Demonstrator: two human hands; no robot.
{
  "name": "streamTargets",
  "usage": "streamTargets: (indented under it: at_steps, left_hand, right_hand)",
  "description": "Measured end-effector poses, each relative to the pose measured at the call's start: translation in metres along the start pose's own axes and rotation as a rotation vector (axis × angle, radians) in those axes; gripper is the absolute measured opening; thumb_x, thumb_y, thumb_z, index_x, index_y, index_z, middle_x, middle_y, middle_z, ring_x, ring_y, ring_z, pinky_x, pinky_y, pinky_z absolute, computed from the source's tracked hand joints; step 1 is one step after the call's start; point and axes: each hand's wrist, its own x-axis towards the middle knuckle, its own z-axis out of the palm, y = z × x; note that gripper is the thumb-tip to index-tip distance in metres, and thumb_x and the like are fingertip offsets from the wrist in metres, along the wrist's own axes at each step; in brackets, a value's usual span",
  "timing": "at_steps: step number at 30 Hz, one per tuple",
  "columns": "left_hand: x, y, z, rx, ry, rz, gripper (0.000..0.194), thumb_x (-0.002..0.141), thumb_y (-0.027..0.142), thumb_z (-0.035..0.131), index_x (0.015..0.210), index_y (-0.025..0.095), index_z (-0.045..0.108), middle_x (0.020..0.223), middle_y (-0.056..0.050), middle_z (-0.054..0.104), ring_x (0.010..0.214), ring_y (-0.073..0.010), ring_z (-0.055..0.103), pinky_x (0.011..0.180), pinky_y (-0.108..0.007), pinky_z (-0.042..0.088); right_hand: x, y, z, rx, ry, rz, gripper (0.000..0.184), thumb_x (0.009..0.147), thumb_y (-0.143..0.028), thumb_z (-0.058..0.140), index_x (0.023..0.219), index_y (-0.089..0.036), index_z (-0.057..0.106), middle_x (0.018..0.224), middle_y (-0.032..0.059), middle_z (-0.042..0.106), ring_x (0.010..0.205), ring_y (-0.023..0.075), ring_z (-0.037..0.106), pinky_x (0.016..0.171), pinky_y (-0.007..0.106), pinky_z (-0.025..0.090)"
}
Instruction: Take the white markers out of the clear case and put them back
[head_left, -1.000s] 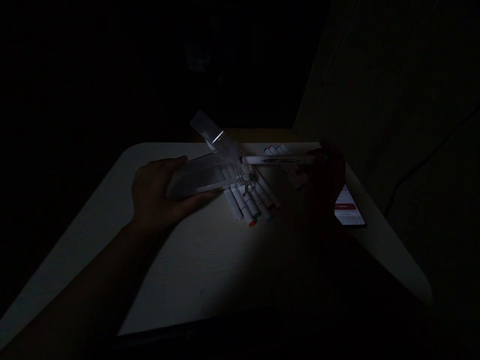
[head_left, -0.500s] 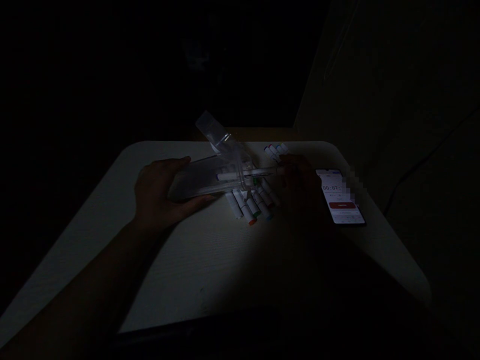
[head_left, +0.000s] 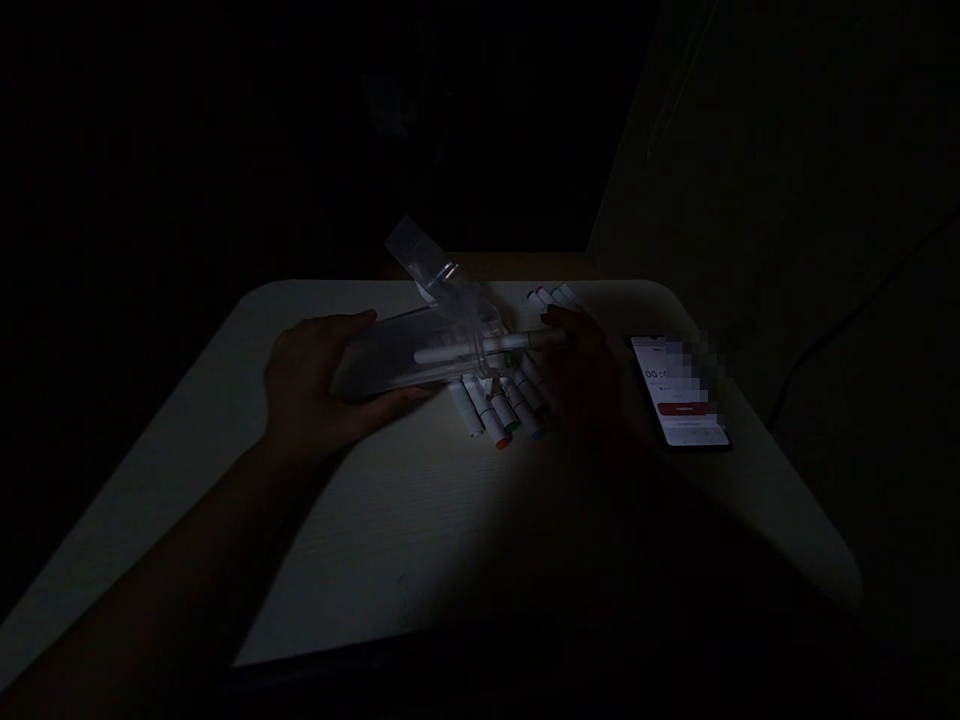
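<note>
Head view, dim light. Landmark is the clear box (head_left: 379, 352). Left hand (head_left: 304, 385) is at the box's left end, its fingers (head_left: 352, 324) opened to about the box's breadth and wrapped on it: thumb along the near lower edge, the others over the far upper side. So the box sits between thumb and fingers, its mouth facing right, away from the palm. The lid (head_left: 417, 250) is swung open, sticking up on the far side of the box's mouth.

Right hand (head_left: 589, 370) is just right of the box's mouth, in deep shadow. Its fingers are closed around the right end of a white marker (head_left: 514, 343); exact fingertip contact is too dark to tell. The marker extends leftward from those fingers, roughly level, through the box's mouth, with its far tip inside the box, seen through the clear wall. Right fingers are outside the box.

Loose markers (head_left: 485, 408) lie side by side below the box's mouth, on the near side, orange and green caps toward the person. Cannot tell if the box touches them. More pens (head_left: 546, 299) lie beyond the right hand, to the far right of the box. Phone (head_left: 679, 400), screen lit, is well right of the box, flat on the pale surface (head_left: 360, 540).
</note>
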Motion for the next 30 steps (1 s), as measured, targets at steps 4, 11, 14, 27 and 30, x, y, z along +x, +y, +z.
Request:
streamTargets:
  at_steps: [4, 11, 14, 27, 30]
  left_hand:
    - [0.000, -0.001, 0.000, -0.016, -0.006, 0.004, 0.079, 0.052, 0.055, 0.073, 0.119, 0.020, 0.048, 0.106, -0.009, 0.060, 0.096, -0.0260, 0.057, 0.083, -0.038, 0.045]
    - [0.002, 0.001, -0.001, 0.011, -0.013, 0.018, 0.078, 0.053, 0.057, 0.071, 0.117, 0.019, 0.049, 0.104, -0.009, 0.060, 0.095, -0.0253, 0.057, 0.082, -0.037, 0.044]
    - [0.002, 0.001, -0.001, 0.013, -0.014, 0.011, 0.078, 0.053, 0.058, 0.070, 0.117, 0.020, 0.049, 0.105, -0.008, 0.060, 0.095, -0.0246, 0.057, 0.083, -0.037, 0.044]
    - [0.001, 0.000, 0.000, -0.003, 0.012, -0.021, 0.078, 0.053, 0.058, 0.071, 0.118, 0.021, 0.049, 0.104, -0.008, 0.060, 0.095, -0.0248, 0.057, 0.084, -0.037, 0.044]
    - [0.000, 0.000, 0.000, -0.017, 0.015, -0.028, 0.079, 0.052, 0.056, 0.072, 0.118, 0.020, 0.049, 0.105, -0.009, 0.060, 0.097, -0.0259, 0.057, 0.084, -0.038, 0.044]
  right_hand:
    - [-0.001, -0.003, 0.002, -0.002, -0.109, -0.004, 0.037, 0.081, -0.023, 0.040, 0.117, -0.020, 0.046, 0.119, 0.0094, 0.055, 0.110, 0.0181, 0.051, 0.090, 0.035, 0.045]
    - [-0.004, 0.002, 0.010, 0.003, -0.284, -0.149, 0.047, 0.084, -0.027, 0.035, 0.129, -0.014, 0.038, 0.129, 0.0131, 0.047, 0.122, 0.0188, 0.042, 0.102, 0.036, 0.037]
    - [-0.005, 0.001, 0.011, -0.004, -0.392, -0.179, 0.055, 0.083, -0.026, 0.033, 0.135, -0.012, 0.028, 0.139, 0.0114, 0.036, 0.130, 0.0192, 0.031, 0.108, 0.037, 0.029]
    - [0.000, -0.004, 0.002, -0.287, -0.329, -0.191, 0.055, 0.076, -0.018, 0.036, 0.130, -0.012, 0.036, 0.132, 0.0115, 0.045, 0.123, 0.0231, 0.038, 0.102, 0.041, 0.033]
    - [0.003, 0.000, -0.006, -0.453, -0.245, -0.066, 0.042, 0.078, -0.022, 0.038, 0.117, -0.013, 0.051, 0.114, 0.0116, 0.058, 0.108, 0.0257, 0.049, 0.095, 0.043, 0.036]
